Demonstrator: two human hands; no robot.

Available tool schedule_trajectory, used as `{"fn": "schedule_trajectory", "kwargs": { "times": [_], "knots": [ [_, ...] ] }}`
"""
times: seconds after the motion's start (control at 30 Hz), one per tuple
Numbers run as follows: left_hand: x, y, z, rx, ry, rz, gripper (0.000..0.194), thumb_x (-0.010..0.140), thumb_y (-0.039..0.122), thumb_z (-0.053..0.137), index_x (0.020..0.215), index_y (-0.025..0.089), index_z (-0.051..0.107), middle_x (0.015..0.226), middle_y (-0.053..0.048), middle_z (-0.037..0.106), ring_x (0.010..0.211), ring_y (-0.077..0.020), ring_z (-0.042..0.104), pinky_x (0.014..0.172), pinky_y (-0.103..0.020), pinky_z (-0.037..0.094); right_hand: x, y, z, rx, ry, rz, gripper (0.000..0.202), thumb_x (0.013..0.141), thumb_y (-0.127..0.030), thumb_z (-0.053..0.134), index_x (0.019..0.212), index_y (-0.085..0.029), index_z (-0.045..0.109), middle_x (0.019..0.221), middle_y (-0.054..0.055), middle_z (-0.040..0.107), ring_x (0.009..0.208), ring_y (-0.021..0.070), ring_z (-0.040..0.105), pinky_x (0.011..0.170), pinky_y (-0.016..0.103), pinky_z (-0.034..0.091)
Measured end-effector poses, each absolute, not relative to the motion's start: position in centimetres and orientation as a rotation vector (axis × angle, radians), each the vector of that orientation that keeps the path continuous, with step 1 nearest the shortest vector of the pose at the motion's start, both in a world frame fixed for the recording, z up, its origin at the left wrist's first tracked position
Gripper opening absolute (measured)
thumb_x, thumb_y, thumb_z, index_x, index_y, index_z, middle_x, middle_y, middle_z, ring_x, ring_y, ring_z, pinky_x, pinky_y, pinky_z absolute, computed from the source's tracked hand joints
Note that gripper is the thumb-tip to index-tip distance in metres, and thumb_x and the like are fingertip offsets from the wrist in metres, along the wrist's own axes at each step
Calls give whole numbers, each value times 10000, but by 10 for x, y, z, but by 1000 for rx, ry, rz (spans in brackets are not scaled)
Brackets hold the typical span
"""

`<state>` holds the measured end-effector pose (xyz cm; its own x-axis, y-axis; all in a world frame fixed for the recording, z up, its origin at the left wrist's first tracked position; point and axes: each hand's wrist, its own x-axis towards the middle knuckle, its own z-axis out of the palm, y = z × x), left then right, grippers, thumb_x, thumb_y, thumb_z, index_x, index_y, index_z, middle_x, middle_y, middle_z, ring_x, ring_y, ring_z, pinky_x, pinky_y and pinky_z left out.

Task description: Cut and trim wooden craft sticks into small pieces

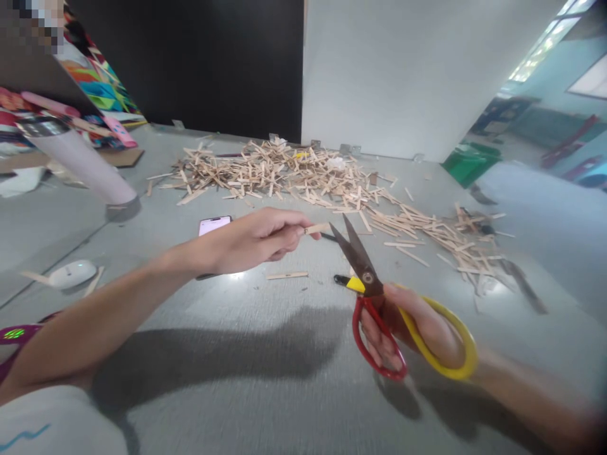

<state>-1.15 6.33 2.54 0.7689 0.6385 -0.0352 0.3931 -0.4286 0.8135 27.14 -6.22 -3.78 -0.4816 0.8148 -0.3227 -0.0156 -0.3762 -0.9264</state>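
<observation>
Between the fingertips of my left hand point(265, 234) is pinched a short flat wooden stick point(318, 229), its free end pointing right. My right hand point(427, 325) grips a pair of scissors point(363, 265) with one red and one yellow handle loop. The dark blades are slightly apart, with their tips beside the stick's free end. Just behind the blades lies a black and yellow tool point(349, 282), partly hidden by them. Below my left hand, another wooden stick point(287, 275) rests flat on the grey table point(227, 398). A phone point(214, 224) is partly covered by my left hand.
A wide heap of wooden sticks point(265, 170) spreads along the back and trails to the right. At left stand a pale tumbler point(90, 158) and a white mouse point(73, 274). Black and white panels point(403, 69) rise behind. A green bin point(470, 163) is at right.
</observation>
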Motion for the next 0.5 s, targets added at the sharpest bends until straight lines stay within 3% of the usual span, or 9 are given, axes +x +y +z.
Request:
{"fn": "schedule_trajectory", "kwargs": {
  "times": [0.33, 0.5],
  "knots": [
    [-8, 61, 21, 2131, 883, 394, 386, 1121, 449, 522, 999, 199, 789, 629, 55, 276, 534, -130, 249, 498, -290, 183, 273, -64, -47, -1066, -1452, 1815, 716, 1103, -697, 449, 663, -174, 664, 509, 33, 620, 394, 134, 536, 434, 237, 424],
    [-7, 60, 17, 2073, 873, 449, 400, 1110, 477, 557, 924, 204, 784, 617, 47, 307, 533, -125, 236, 492, -299, 161, 277, -66, -49, -1042, -1507, 1800, 675, 1123, -672, 462, 712, -179, 672, 553, 30, 630, 416, 138, 549, 441, 247, 441]
  ]
}}
